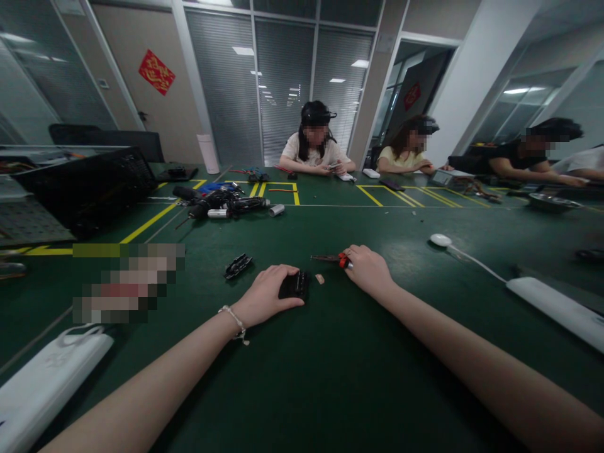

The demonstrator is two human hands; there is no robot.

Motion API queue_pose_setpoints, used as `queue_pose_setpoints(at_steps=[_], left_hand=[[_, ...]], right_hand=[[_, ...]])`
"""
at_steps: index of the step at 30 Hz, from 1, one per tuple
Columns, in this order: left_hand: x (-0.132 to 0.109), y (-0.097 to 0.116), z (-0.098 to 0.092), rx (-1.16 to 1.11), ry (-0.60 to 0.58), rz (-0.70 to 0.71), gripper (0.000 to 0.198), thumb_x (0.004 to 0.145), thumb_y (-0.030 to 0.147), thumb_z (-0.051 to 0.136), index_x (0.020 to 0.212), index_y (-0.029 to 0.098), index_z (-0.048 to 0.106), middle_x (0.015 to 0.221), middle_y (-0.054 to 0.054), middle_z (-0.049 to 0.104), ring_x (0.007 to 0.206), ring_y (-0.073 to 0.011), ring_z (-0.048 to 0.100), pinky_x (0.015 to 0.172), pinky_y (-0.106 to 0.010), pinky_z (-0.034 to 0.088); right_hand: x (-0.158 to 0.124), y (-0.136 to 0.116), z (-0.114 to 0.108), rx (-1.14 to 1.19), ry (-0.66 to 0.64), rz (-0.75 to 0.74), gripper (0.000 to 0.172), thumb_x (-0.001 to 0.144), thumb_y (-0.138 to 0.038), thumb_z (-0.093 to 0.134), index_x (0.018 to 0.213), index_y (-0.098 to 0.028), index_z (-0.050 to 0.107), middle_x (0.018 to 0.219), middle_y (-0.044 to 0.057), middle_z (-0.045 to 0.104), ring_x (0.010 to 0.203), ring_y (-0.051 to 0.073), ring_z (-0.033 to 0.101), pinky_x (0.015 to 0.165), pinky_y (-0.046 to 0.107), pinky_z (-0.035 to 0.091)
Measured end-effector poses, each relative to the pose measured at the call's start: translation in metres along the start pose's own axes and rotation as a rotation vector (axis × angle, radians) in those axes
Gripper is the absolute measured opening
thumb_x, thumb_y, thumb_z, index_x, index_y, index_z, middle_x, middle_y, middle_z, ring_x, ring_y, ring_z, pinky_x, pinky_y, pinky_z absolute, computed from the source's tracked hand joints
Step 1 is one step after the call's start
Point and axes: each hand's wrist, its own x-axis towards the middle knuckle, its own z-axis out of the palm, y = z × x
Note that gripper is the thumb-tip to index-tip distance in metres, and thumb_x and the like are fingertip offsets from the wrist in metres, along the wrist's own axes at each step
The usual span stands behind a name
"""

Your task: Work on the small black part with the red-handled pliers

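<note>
My left hand (271, 294) has its thumb and fingers around a small black plastic part (296, 286) on the green table (330, 377). In my right hand (370, 267) is a pair of pliers (343, 260) with red-orange handles, its thin jaws pointing left. The curled fingers cover most of the handles. A small beige piece (319, 279) lies between the two hands, touching neither. Left of my left hand rests another black part (238, 267) with an uneven, slotted surface.
A power drill (202, 204) lies among tools and metal cylinders (277, 210) at the back left. White power strips lie left (56, 377) and right (557, 308). A black case (89, 189) stands far left. Several people sit across the table.
</note>
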Motion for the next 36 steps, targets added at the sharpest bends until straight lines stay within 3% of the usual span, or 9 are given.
queue_pose_setpoints(at_steps=[10, 19, 27, 36], left_hand=[[0.0, 0.002, 0.0, 0.009, 0.015, 0.012, 0.054, 0.07, 0.05, 0.058, 0.114, 0.024, 0.041, 0.116, -0.004, 0.047, 0.106, -0.0243, 0.043, 0.088, -0.039, 0.034], [-0.001, 0.001, 0.0, 0.014, 0.003, 0.012, 0.056, 0.07, 0.052, 0.057, 0.116, 0.024, 0.04, 0.118, -0.006, 0.046, 0.108, -0.025, 0.042, 0.089, -0.04, 0.033], [0.0, 0.001, 0.001, 0.018, 0.017, 0.002, 0.058, 0.068, 0.053, 0.057, 0.115, 0.023, 0.041, 0.118, -0.005, 0.047, 0.108, -0.0258, 0.042, 0.089, -0.04, 0.033], [0.0, 0.003, 0.003, 0.031, 0.062, 0.044, 0.054, 0.068, 0.05, 0.059, 0.112, 0.023, 0.044, 0.114, -0.005, 0.049, 0.104, -0.0255, 0.044, 0.087, -0.039, 0.034]], right_hand=[[0.0, -0.005, 0.001, -0.139, 0.037, -0.008, 0.024, 0.076, -0.015, 0.042, 0.094, -0.011, 0.057, 0.09, 0.011, 0.056, 0.081, 0.02, 0.048, 0.069, 0.032, 0.039], [-0.001, 0.001, 0.01, 0.003, 0.091, 0.025, 0.027, 0.072, -0.016, 0.046, 0.097, -0.011, 0.053, 0.094, 0.01, 0.053, 0.082, 0.019, 0.047, 0.074, 0.031, 0.039], [-0.003, -0.007, 0.004, 0.27, 0.096, -0.172, 0.03, 0.066, -0.011, 0.051, 0.095, -0.015, 0.05, 0.097, 0.006, 0.053, 0.087, 0.017, 0.047, 0.079, 0.031, 0.04], [-0.008, -0.026, -0.008, 0.174, 0.103, -0.296, 0.031, 0.064, -0.011, 0.051, 0.095, -0.013, 0.054, 0.093, 0.009, 0.055, 0.087, 0.02, 0.047, 0.079, 0.034, 0.038]])
